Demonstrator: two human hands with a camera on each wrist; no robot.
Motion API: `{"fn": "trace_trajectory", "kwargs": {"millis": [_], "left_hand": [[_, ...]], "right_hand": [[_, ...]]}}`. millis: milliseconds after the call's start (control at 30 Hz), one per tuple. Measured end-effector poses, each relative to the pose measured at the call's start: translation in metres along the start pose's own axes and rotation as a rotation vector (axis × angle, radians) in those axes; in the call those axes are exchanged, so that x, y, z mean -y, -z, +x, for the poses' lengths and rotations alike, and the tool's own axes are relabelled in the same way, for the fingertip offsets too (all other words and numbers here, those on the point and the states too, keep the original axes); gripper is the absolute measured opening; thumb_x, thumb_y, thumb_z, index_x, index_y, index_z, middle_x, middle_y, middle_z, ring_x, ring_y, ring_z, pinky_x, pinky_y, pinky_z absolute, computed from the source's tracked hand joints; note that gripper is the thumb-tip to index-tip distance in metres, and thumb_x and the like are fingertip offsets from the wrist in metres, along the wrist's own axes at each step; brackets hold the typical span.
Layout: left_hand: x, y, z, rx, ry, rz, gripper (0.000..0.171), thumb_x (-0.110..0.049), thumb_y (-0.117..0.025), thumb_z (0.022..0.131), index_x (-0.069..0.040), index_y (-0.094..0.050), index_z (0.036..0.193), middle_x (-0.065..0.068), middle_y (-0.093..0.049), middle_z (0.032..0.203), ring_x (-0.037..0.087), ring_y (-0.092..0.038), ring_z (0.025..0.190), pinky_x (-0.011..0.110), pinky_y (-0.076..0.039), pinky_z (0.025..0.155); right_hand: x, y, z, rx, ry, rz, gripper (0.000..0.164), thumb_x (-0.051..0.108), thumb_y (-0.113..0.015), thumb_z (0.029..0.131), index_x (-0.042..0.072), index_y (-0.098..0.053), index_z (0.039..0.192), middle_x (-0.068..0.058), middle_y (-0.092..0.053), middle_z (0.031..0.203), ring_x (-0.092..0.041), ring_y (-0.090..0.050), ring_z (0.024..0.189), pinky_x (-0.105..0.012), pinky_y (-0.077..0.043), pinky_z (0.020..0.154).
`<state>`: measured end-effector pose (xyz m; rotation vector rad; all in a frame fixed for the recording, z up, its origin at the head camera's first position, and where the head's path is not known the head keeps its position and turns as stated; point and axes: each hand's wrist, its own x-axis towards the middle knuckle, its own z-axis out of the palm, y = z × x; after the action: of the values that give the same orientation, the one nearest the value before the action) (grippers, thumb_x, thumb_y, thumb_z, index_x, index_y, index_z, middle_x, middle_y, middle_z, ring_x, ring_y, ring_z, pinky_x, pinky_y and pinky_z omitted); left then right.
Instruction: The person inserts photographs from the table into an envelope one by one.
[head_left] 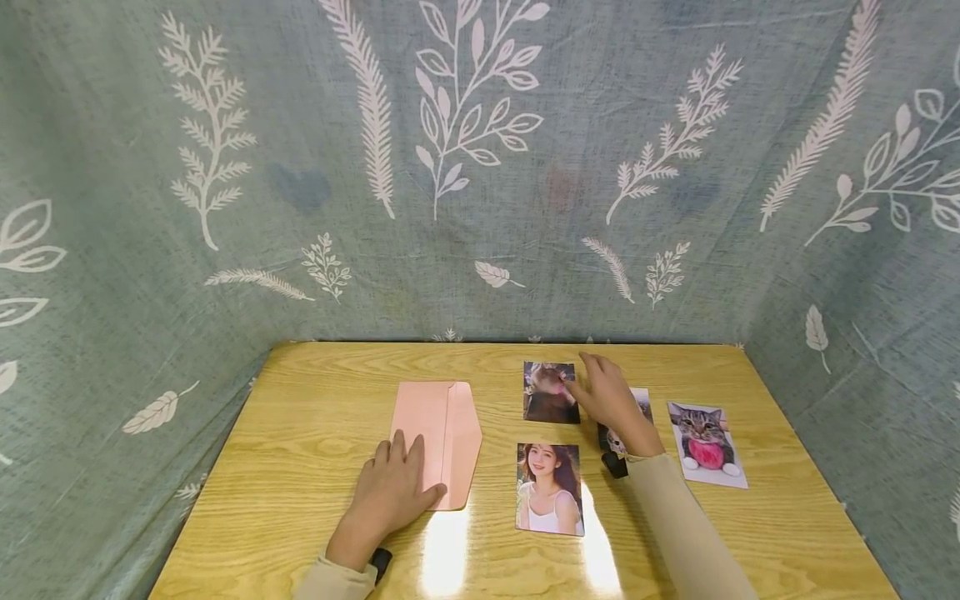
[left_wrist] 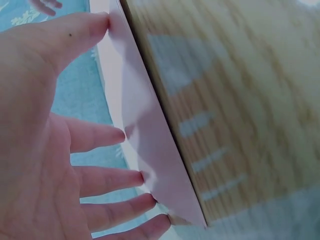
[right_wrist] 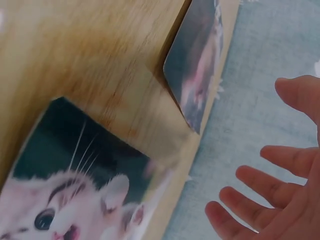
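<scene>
A pink envelope (head_left: 423, 408) lies on the wooden table with its pointed flap to the right. My left hand (head_left: 393, 483) rests on its lower left part, fingers spread; in the left wrist view the fingertips (left_wrist: 114, 134) meet the pink paper. Farther right, my right hand (head_left: 609, 400) is over the table with fingers extended, its thumb side overlapping the right edge of a dark photo (head_left: 551, 407). Nothing is held in it in the right wrist view. A cat photo (right_wrist: 75, 210) lies under the right hand and wrist, partly hidden in the head view.
A portrait photo of a person in a white top (head_left: 553, 496) lies nearest the front, between the arms. At the right is a photo of a cat with a pink heart (head_left: 705, 446). Leaf-patterned cloth (head_left: 495, 167) hangs behind the table (head_left: 322, 400) and at both sides.
</scene>
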<state>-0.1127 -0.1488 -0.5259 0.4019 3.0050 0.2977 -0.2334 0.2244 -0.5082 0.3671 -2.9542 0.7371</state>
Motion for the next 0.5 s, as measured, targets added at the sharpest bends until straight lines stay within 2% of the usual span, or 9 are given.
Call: {"fn": "trace_trajectory", "kwargs": {"millis": [267, 433, 500], "left_hand": [[-0.002, -0.002, -0.002, 0.026, 0.013, 0.012, 0.088, -0.058, -0.064, 0.090, 0.003, -0.041, 0.150, 0.037, -0.031, 0.150, 0.056, -0.033, 0.135, 0.065, -0.037, 0.101], [-0.005, 0.001, -0.001, 0.041, 0.027, -0.001, 0.088, -0.056, -0.064, 0.090, 0.004, -0.040, 0.150, 0.039, -0.030, 0.150, 0.057, -0.031, 0.135, 0.066, -0.035, 0.102], [-0.006, 0.002, -0.001, 0.042, 0.029, -0.001, 0.088, -0.056, -0.065, 0.090, 0.005, -0.040, 0.149, 0.039, -0.030, 0.150, 0.057, -0.031, 0.135, 0.066, -0.035, 0.102]], "right_hand": [[-0.006, -0.012, 0.022, 0.085, -0.038, -0.048, 0.065, 0.029, -0.062, 0.099, -0.006, -0.039, 0.149, -0.034, -0.044, 0.141, -0.052, -0.042, 0.129, -0.062, -0.036, 0.104], [-0.012, -0.015, 0.030, 0.149, -0.085, -0.069, 0.066, 0.030, -0.060, 0.100, -0.007, -0.037, 0.150, -0.034, -0.042, 0.142, -0.053, -0.039, 0.130, -0.063, -0.035, 0.104], [-0.014, -0.016, 0.033, 0.157, -0.093, -0.083, 0.062, 0.031, -0.060, 0.100, -0.006, -0.041, 0.146, -0.035, -0.042, 0.141, -0.053, -0.039, 0.129, -0.064, -0.036, 0.102]]}}
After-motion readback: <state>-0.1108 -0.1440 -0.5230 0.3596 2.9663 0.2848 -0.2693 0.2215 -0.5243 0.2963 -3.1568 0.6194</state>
